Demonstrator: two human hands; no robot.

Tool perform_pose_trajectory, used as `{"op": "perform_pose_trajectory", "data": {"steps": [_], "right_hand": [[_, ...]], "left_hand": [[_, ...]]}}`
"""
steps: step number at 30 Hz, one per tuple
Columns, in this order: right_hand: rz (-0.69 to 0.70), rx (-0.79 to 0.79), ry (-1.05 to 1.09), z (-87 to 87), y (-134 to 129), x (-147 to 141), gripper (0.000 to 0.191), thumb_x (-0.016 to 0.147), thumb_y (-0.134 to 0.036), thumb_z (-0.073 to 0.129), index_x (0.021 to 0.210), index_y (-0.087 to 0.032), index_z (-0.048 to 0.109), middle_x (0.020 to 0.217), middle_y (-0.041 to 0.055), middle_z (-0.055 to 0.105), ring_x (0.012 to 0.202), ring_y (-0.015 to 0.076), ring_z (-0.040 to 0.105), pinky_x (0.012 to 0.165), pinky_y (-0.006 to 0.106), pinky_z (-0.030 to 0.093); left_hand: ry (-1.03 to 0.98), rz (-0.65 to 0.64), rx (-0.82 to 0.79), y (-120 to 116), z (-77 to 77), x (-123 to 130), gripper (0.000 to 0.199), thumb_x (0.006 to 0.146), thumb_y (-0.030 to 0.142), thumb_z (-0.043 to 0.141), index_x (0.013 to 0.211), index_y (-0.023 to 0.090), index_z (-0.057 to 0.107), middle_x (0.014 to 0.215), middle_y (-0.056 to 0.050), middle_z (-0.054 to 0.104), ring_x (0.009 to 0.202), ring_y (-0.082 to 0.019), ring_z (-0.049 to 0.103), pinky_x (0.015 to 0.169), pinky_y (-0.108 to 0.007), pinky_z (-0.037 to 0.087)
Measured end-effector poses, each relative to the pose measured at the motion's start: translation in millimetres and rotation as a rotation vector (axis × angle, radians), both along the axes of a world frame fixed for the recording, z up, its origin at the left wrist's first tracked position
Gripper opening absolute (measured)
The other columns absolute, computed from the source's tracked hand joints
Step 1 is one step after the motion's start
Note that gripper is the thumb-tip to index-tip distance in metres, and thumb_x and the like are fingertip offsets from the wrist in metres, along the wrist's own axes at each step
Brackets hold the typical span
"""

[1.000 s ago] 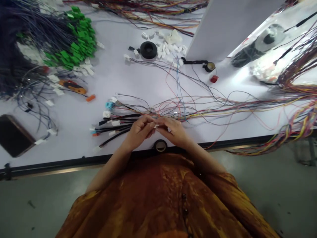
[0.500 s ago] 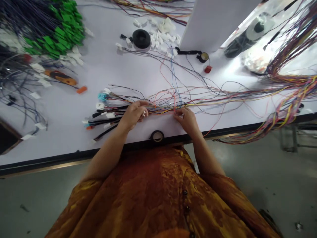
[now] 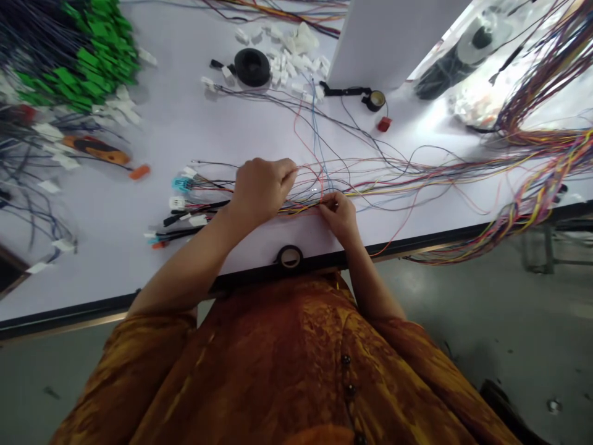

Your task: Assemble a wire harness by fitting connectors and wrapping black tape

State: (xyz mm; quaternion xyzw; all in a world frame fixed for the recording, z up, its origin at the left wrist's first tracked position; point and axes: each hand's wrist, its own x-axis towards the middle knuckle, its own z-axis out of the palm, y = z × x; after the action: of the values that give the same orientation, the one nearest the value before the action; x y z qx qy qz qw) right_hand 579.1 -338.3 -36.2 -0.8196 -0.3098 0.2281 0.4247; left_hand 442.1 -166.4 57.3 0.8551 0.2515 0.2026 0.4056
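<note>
We're watching the left hand (image 3: 262, 190) and right hand (image 3: 338, 216), both gripping closed on the thin wire bundle (image 3: 370, 185) across the desk (image 3: 115, 247); connectors (image 3: 176, 203) are already on at one end, far ends loose.

2 hands (image 3: 262, 191) (image 3: 338, 216), 2 small tape rolls (image 3: 290, 256) (image 3: 374, 100), 1 black ring (image 3: 252, 67), 1 blue wire connector (image 3: 181, 183)

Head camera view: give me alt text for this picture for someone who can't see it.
A person's left hand and right hand grip thin multicoloured wires on a white table. Nearby, wire ends carry white connectors and a blue connector. Farther off lie green connectors and a black ring-shaped roll.
</note>
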Motion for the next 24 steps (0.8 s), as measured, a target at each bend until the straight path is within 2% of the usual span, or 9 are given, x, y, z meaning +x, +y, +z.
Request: {"op": "perform_pose_trajectory", "data": {"steps": [3,6,8,9,11,13,18,21,24], "right_hand": [[-0.005,0.066,0.041,1.6,-1.0,-1.0,0.011,0.076,-0.027,0.062,0.084,-0.02,0.064,0.074,-0.001,0.061,0.066,0.0134,0.052,0.064,0.028,0.043],[-0.048,0.113,0.227,6.5,-3.6,-1.0,0.014,0.081,-0.035,0.062,0.077,-0.022,0.061,0.06,-0.0036,0.055,0.053,0.012,0.047,0.05,0.026,0.038],[-0.055,0.133,0.349,9.7,-6.1,1.4,0.017,0.081,-0.039,0.064,0.078,-0.023,0.061,0.054,-0.0053,0.053,0.046,0.0113,0.044,0.044,0.025,0.036],[-0.046,0.146,0.383,11.0,-7.3,3.4,0.018,0.08,-0.04,0.065,0.079,-0.023,0.062,0.054,-0.0054,0.054,0.045,0.011,0.044,0.042,0.025,0.036],[-0.01,0.17,0.41,13.4,-9.0,8.1,0.02,0.079,-0.041,0.068,0.08,-0.022,0.064,0.054,-0.0054,0.056,0.044,0.0105,0.046,0.042,0.025,0.038],[0.03,0.184,0.412,16.3,-9.0,12.7,0.022,0.079,-0.042,0.069,0.08,-0.021,0.066,0.054,-0.0054,0.056,0.044,0.0097,0.047,0.043,0.024,0.038],[0.075,0.215,0.369,28.2,-2.9,18.5,0.019,0.08,-0.038,0.068,0.081,-0.019,0.066,0.051,-0.0065,0.053,0.042,0.0081,0.046,0.044,0.022,0.039],[0.087,0.229,0.384,31.7,1.5,20.6,0.017,0.079,-0.036,0.068,0.082,-0.021,0.062,0.057,-0.0068,0.053,0.045,0.0075,0.046,0.046,0.022,0.04],[0.095,0.231,0.359,26.6,6.1,20.7,0.016,0.078,-0.034,0.066,0.084,-0.022,0.057,0.067,-0.0049,0.056,0.05,0.0078,0.047,0.05,0.023,0.043]], "left_hand": [[-0.032,0.092,0.067,15.0,3.9,14.8,0.012,0.082,0.02,0.074,0.074,0.02,0.065,0.056,0.002,0.038,0.064,-0.019,0.05,0.066,-0.028,0.032],[-0.122,0.183,-0.017,23.2,2.6,21.5,0.016,0.077,0.013,0.078,0.085,0.018,0.065,0.059,0.004,0.04,0.068,-0.018,0.053,0.068,-0.026,0.033],[-0.186,0.14,-0.083,16.1,-0.2,18.5,0.02,0.078,0.013,0.077,0.094,0.018,0.066,0.064,0.004,0.05,0.068,-0.015,0.054,0.068,-0.025,0.034],[-0.19,0.07,-0.111,9.0,-2.9,15.9,0.017,0.08,0.014,0.075,0.094,0.017,0.066,0.067,0.003,0.055,0.066,-0.014,0.054,0.067,-0.025,0.035],[-0.126,-0.125,-0.179,-8.4,-12.1,12.3,0.003,0.083,0.015,0.07,0.084,0.017,0.067,0.066,0.002,0.06,0.06,-0.012,0.052,0.063,-0.025,0.035],[-0.016,-0.266,-0.29,-24.1,-25.9,14.1,0.011,0.085,0.015,0.062,0.075,0.016,0.066,0.063,0.001,0.062,0.054,-0.011,0.051,0.058,-0.025,0.036],[0.066,-0.234,-0.505,-36.8,-57.4,34.3,0.015,0.085,0.021,0.058,0.082,0.016,0.071,0.065,0.001,0.065,0.042,-0.009,0.049,0.047,-0.025,0.035],[0.055,-0.222,-0.562,-37.0,-63.4,42.9,0.014,0.083,0.023,0.062,0.072,0.016,0.068,0.055,0.003,0.057,0.041,-0.008,0.047,0.044,-0.023,0.033],[0.055,-0.143,-0.67,-40.3,-64.0,46.7,0.012,0.08,0.018,0.063,0.069,0.016,0.064,0.05,0.004,0.05,0.04,-0.008,0.043,0.043,-0.023,0.031]]}}
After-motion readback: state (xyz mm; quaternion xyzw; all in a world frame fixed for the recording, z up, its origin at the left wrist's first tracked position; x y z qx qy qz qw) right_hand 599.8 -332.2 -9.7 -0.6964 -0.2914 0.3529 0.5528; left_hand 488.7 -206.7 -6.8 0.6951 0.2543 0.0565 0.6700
